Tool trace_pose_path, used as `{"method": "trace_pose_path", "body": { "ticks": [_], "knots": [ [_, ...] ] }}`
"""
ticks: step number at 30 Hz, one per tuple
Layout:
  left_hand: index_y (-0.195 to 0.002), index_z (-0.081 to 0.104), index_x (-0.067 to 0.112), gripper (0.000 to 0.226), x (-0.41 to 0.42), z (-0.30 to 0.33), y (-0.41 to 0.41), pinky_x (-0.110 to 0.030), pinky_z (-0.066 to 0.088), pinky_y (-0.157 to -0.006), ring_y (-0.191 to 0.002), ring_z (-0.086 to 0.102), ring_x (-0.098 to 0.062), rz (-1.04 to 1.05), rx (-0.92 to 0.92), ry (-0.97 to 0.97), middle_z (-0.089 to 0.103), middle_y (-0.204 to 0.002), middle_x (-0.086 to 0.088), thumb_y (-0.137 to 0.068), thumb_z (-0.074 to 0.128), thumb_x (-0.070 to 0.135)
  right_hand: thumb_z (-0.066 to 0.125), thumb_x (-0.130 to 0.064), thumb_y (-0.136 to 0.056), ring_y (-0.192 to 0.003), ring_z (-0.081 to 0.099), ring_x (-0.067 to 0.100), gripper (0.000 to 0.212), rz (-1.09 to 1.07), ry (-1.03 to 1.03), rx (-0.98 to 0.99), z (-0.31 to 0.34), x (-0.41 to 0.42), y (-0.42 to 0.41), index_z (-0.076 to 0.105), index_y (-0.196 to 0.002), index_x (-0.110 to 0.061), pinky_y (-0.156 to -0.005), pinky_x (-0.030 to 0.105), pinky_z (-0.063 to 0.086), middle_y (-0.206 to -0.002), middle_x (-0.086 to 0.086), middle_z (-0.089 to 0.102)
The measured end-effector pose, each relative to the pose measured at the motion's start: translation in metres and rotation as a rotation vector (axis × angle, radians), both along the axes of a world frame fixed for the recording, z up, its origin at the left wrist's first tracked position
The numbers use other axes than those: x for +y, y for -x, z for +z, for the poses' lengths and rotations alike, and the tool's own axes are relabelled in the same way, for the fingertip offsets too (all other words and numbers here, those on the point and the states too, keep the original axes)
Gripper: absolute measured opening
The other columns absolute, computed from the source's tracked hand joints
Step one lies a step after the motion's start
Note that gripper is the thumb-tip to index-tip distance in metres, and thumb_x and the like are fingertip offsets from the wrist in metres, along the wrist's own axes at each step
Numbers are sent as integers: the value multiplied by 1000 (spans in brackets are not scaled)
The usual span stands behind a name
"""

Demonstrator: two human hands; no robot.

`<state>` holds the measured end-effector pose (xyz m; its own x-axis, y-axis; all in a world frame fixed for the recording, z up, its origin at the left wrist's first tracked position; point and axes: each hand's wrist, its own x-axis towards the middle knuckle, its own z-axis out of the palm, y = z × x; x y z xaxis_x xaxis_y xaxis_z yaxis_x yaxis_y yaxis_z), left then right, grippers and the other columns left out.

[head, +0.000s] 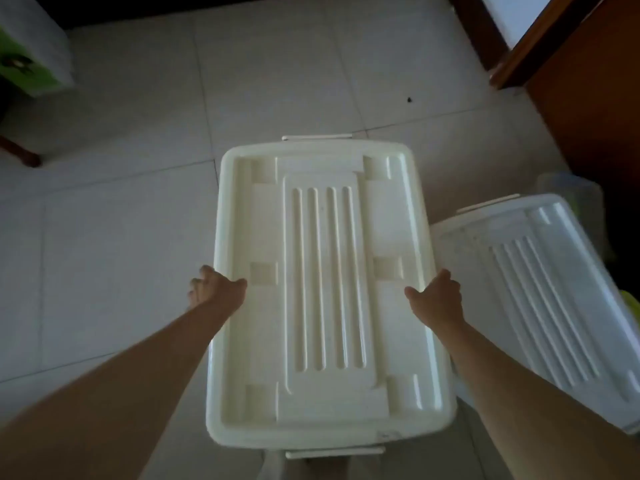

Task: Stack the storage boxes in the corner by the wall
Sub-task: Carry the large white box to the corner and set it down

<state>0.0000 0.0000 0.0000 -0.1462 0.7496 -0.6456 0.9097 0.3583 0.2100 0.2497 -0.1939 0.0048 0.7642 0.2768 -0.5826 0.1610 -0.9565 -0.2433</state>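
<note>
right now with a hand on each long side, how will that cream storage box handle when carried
The cream storage box is probably stiff: its lid is ribbed moulded plastic. It looks bulky, so the left hand and right hand span it wide; it may tilt endwise. The smooth rim could be slippery. Weight cannot be judged; the contents are hidden.

1. The left hand (217, 289) grips the left long edge of the storage box (325, 292); the right hand (438, 299) grips the opposite edge.
2. A second box (540, 299) lies right of the right-hand grip.
3. The tiled floor (131, 209) lies below the grip.
</note>
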Motion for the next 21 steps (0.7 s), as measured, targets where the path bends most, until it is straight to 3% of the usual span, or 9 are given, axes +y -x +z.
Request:
{"method": "trace_pose_path", "body": {
  "ticks": [7, 14, 21],
  "knots": [
    [-140, 19, -1, 90, 8, -73, 1, -48, 31, -111, -133, 35, -41, 111, -21, -54, 35, -143, -26, -80, 68, 44, 70, -42, -78, -126, 40, 43, 88, -123, 5, -7, -68, 12, -30, 25, -137, 4, -101, 46, 37, -137, 28, 38],
    [-128, 39, 3, 95, 23, -95, 11, -45, 46, -94, -119, 52, -39, 117, -19, -137, 52, -130, -21, -58, 84, 49, 77, -52, -65, -120, 50, 42, 97, -178, -62, -67, -96, 17, -41, 29, -132, 0, -94, 46, 46, -133, 26, 46],
    [-130, 44, -1, 106, 28, -90, 11, -42, 47, -96, -121, 53, -37, 154, 6, -117, 55, -129, -21, -49, 87, 51, 84, -49, -57, -114, 56, 39, 97, -219, -82, -24, -91, 16, -50, 39, -125, 4, -85, 38, 49, -129, 23, 53]
  ]
}}
